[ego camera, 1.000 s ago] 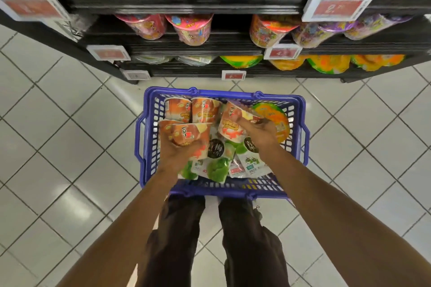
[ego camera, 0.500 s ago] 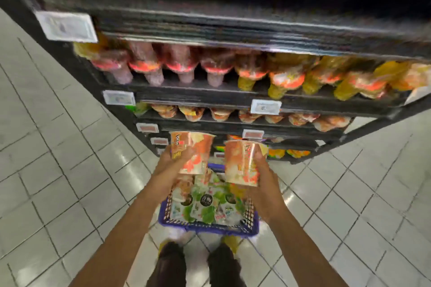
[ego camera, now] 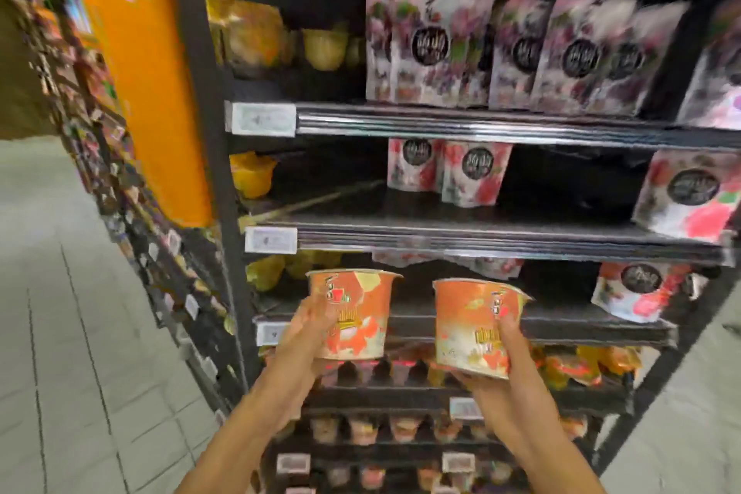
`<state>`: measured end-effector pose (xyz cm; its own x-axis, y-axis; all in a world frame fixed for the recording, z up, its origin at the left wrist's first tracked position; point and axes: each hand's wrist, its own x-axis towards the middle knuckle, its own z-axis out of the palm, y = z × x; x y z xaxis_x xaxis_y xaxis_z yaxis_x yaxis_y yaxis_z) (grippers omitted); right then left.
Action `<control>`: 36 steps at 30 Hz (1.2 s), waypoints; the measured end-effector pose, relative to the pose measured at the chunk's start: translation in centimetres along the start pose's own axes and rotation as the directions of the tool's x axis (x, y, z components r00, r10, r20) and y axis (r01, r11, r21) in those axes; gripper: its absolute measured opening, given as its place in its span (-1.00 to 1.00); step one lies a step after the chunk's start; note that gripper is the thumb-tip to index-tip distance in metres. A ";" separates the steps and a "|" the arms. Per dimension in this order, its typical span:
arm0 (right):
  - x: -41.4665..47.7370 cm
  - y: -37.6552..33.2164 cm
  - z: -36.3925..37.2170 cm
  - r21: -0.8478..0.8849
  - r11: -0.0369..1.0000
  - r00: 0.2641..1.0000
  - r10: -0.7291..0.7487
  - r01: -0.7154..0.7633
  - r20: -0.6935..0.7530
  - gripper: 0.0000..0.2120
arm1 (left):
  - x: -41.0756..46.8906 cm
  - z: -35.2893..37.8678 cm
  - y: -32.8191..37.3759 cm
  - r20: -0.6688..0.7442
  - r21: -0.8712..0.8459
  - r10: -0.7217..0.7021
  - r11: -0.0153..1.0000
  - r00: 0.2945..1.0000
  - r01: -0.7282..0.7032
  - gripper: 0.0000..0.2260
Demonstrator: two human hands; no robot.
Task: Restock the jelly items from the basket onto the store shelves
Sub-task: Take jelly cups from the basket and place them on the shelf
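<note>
Two orange jelly cups are up, one per hand, lids on top. Left hand (ego camera: 308, 327) grasps the left jelly cup (ego camera: 353, 313) round its lower side, fingers wrapped on the wall. Right hand (ego camera: 509, 357) cradles the right jelly cup (ego camera: 473, 325) from under, thumb up the front label. This cup tilts a little.

Landmark is the shelf board (ego camera: 569, 327). Both cups sit in front of the board's front edge, about level with it, not yet on it and apart from each other. The low grips probably leave the bases free to slide onto the board first; that's a judgement.

The stretch of board right behind the cups looks bare and dark, so it is likely the slot. A white-pink pouch (ego camera: 625, 291) stands on the board's right end and yellow cups (ego camera: 266, 273) on its left end. A price tag (ego camera: 270, 333) is clipped to its front edge at left. Rows of small cups (ego camera: 363, 429) sit below the board. The basket is out of view.

Step in hand is carrying to the shelf; placing comes next. That needs the cups kept level and pushed in base first. Risks are the right cup tipping or nudging the pouch. The view is blurred and the label print is unreadable.
</note>
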<state>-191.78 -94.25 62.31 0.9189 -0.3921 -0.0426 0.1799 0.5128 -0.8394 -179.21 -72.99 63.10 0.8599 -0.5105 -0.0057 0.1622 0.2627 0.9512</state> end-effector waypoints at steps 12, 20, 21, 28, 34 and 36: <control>1.1 -15.1 10.6 -0.166 0.920 0.924 -0.319 0.356 0.212 -0.31 | 2.0 5.0 17.8 0.163 0.068 0.338 0.933 0.927 -0.353 -0.44; 3.5 -22.1 12.3 -0.146 0.843 0.844 -0.474 0.517 0.252 -0.62 | 4.4 9.0 23.7 0.212 0.070 0.455 0.876 0.865 -0.477 -0.29; 3.8 -22.9 12.5 -0.151 0.828 0.829 -0.492 0.540 0.266 -0.64 | 4.8 9.4 24.5 0.219 0.076 0.461 0.871 0.860 -0.486 -0.26; 6.8 -29.4 14.1 -0.256 0.686 0.732 -0.627 0.681 0.265 -0.31 | 6.5 11.7 30.5 0.276 -0.003 0.561 0.813 0.780 -0.583 -0.57; 9.2 -34.9 16.2 -0.243 0.615 0.662 -0.698 0.750 0.274 -0.04 | 7.8 14.7 36.9 0.152 0.064 0.668 0.729 0.729 -0.681 -0.45; 10.0 -36.1 16.9 -0.211 0.629 0.663 -0.690 0.748 0.292 -0.15 | 8.4 15.6 38.8 0.126 0.075 0.691 0.709 0.712 -0.701 -0.37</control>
<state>-183.12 -103.79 101.34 0.5872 -0.3909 0.7088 0.7265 -0.1316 -0.6744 -173.22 -79.91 104.78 0.6634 -0.2853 0.6917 -0.5241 0.4825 0.7018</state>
